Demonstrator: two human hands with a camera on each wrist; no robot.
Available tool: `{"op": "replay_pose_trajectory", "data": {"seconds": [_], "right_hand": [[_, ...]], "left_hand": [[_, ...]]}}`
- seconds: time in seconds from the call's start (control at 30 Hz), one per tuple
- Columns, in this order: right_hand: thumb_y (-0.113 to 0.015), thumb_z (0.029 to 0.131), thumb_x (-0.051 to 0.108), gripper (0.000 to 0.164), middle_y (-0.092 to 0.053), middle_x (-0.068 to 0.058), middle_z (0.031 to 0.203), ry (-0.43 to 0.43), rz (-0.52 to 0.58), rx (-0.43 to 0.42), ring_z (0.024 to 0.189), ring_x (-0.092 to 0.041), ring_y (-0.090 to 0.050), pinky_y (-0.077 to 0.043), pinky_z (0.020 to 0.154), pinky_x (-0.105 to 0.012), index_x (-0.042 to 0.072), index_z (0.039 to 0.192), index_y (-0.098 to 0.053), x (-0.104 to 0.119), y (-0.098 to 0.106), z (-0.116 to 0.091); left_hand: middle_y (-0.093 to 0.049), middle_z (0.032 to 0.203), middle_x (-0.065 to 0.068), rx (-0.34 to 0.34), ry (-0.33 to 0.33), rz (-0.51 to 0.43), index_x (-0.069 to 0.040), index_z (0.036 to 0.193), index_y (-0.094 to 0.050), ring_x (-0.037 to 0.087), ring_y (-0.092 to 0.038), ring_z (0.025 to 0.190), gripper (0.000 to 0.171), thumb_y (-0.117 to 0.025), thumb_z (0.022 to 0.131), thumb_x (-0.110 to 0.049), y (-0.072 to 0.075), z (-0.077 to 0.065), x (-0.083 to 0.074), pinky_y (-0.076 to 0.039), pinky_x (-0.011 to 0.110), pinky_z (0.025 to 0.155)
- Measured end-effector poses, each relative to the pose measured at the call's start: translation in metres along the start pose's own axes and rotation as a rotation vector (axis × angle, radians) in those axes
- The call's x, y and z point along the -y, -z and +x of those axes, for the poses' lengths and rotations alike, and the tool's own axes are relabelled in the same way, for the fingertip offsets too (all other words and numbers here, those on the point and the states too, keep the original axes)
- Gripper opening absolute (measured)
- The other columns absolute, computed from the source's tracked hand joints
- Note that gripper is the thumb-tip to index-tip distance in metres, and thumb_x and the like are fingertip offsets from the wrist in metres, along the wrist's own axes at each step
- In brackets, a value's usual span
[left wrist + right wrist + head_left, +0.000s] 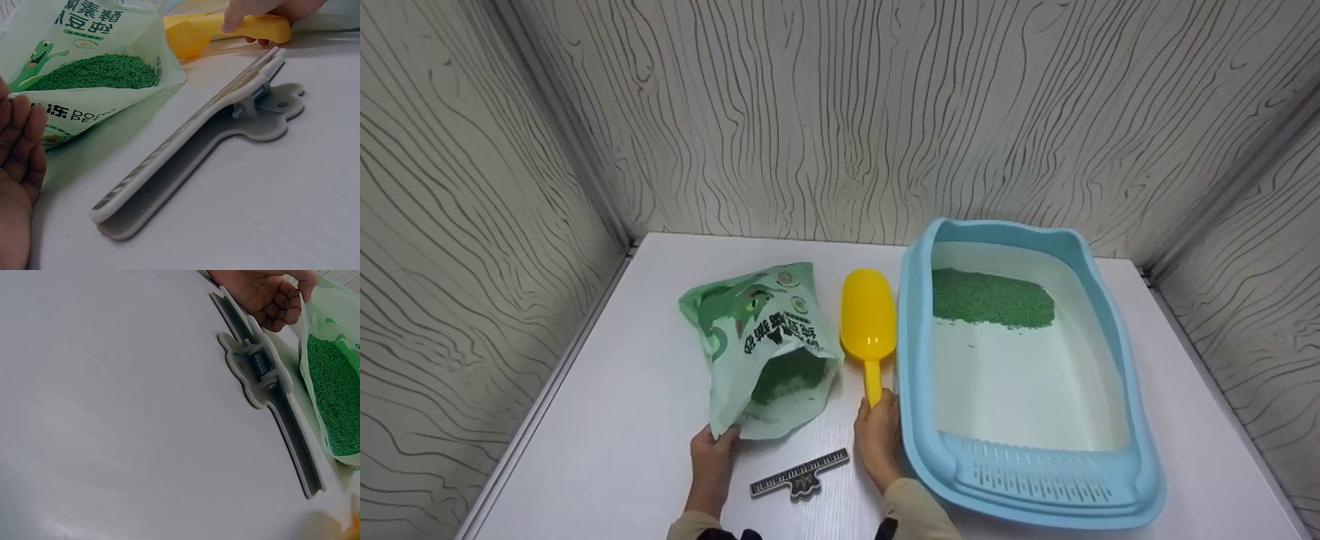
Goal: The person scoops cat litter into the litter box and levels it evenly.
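A green and white bag of cat litter (pixel 735 330) lies on the table, its mouth gaping toward me and green pellets (pixel 791 375) showing inside. My left hand (pixel 712 457) pinches the near left corner of the bag's opening, thumb and finger on the film, as the right wrist view also shows. To the right of the bag lies a yellow scoop (pixel 868 311), bowl pointing away from me. My right hand (pixel 879 435) grips its handle, fingers wrapped round the end. Between the two hands rests a long spring clip (pixel 800 474), its metal spring (pixel 261 364) visible in the right wrist view.
A light blue litter box (pixel 916 390) stands at the right, close beside the scoop and right hand. A patch of green pellets (pixel 994 300) covers the far left of its white floor. Its near edge has a slotted ledge (pixel 1039 472). Patterned walls (pixel 847 127) enclose the table.
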State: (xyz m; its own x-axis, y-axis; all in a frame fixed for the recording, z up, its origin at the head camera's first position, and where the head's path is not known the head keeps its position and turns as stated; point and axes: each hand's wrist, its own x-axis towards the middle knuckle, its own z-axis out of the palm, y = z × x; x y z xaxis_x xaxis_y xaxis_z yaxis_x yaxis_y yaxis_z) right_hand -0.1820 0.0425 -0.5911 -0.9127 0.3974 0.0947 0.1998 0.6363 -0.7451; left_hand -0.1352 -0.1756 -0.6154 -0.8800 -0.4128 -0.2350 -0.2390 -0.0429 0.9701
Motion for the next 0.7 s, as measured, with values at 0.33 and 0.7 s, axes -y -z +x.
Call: {"op": "replay_pose_trajectory", "data": {"seconds": [0.33,0.7], "right_hand": [[-0.063,0.086,0.000,0.031,-0.052,-0.019,0.097,0.065,0.040,-0.056,0.090,-0.028,-0.052,-0.043,0.086,-0.044,-0.007,0.113,-0.049,-0.0017,-0.0001,-0.0016],[-0.067,0.085,0.007,0.052,-0.046,-0.023,0.121,0.143,-0.048,-0.038,0.109,-0.031,-0.047,-0.038,0.101,-0.045,-0.007,0.129,-0.042,0.0024,0.0027,-0.0037]], "left_hand": [[-0.072,0.107,-0.005,0.028,-0.002,0.017,0.006,0.119,-0.062,-0.012,-0.058,0.090,0.034,-0.060,0.090,-0.012,-0.0006,-0.0007,-0.0024,-0.045,0.007,0.083],[-0.073,0.101,0.007,-0.010,-0.042,0.112,0.007,0.107,-0.067,-0.006,-0.054,0.081,0.026,-0.063,0.087,-0.009,-0.0015,-0.0016,-0.0034,-0.045,0.010,0.078]]}}
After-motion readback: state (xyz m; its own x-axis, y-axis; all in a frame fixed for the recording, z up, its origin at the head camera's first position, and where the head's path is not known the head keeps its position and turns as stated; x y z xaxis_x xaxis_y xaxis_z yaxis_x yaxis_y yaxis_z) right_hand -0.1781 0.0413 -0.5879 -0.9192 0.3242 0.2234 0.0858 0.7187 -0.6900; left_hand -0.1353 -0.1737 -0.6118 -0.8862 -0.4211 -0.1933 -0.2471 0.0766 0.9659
